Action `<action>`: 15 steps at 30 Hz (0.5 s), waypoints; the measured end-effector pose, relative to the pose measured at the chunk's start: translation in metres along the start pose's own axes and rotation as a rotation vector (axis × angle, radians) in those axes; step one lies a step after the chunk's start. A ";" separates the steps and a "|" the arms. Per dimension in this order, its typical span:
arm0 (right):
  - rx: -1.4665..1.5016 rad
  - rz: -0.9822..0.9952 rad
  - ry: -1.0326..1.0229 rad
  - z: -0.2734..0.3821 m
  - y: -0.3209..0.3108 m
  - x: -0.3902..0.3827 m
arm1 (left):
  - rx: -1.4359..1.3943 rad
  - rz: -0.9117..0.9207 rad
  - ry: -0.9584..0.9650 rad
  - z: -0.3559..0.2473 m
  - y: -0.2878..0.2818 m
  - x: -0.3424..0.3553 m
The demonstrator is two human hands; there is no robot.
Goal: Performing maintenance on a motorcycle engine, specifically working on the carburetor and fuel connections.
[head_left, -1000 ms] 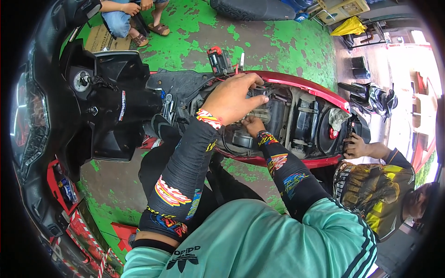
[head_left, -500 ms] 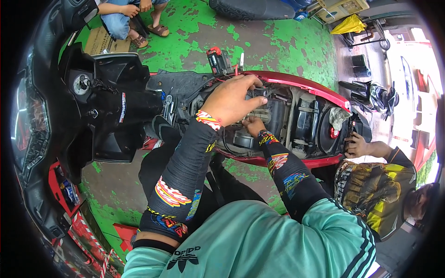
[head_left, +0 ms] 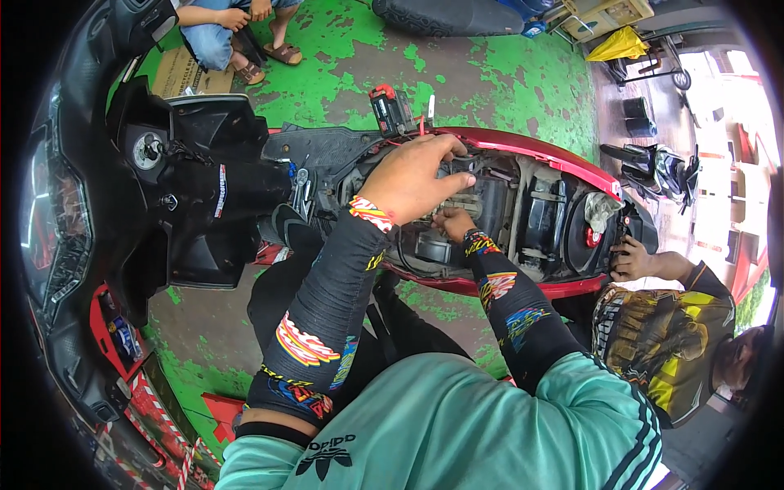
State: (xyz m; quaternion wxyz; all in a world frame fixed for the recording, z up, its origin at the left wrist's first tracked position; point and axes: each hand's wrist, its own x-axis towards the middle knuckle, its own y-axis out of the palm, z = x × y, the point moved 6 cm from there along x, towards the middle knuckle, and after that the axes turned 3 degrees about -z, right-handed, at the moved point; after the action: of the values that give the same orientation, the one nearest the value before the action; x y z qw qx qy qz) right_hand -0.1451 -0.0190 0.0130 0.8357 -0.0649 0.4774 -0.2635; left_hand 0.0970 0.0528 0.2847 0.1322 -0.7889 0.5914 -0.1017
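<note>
Both my hands are inside the uncovered middle bay of a red and black scooter [head_left: 523, 147], whose seat is off. My left hand [head_left: 420, 175] lies over the front of the bay, thumb stretched out and apart from the forefinger. Its other fingertips are hidden. Closer to me, my right hand [head_left: 454, 223] reaches down among the engine parts with fingers pinched together. What they pinch is too small and covered to make out. Beyond my left hand, a red and black battery pack [head_left: 392, 110] stands by the bay's far edge. Several spanners [head_left: 302, 188] lie on the footboard.
At the right, another person's hand [head_left: 633, 260] rests on the scooter's tail. A seated person's legs [head_left: 208, 41] are at the far left, beside a cardboard box [head_left: 184, 75]. A black seat [head_left: 445, 16] lies at the back. The scooter's front [head_left: 82, 204] fills the left.
The whole view has shifted slightly. My right hand stays pinched low in the bay with only a small movement of its fingers; my left hand keeps its place.
</note>
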 end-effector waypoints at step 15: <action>0.099 -0.152 -0.072 -0.015 -0.003 0.012 | -0.007 -0.006 -0.030 0.006 -0.014 -0.002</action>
State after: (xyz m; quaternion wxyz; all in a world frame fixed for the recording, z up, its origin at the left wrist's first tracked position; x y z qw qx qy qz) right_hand -0.1537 -0.0255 -0.0027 0.8322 -0.0692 0.4271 -0.3469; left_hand 0.1105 0.0592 0.2839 0.1381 -0.7927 0.5872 -0.0881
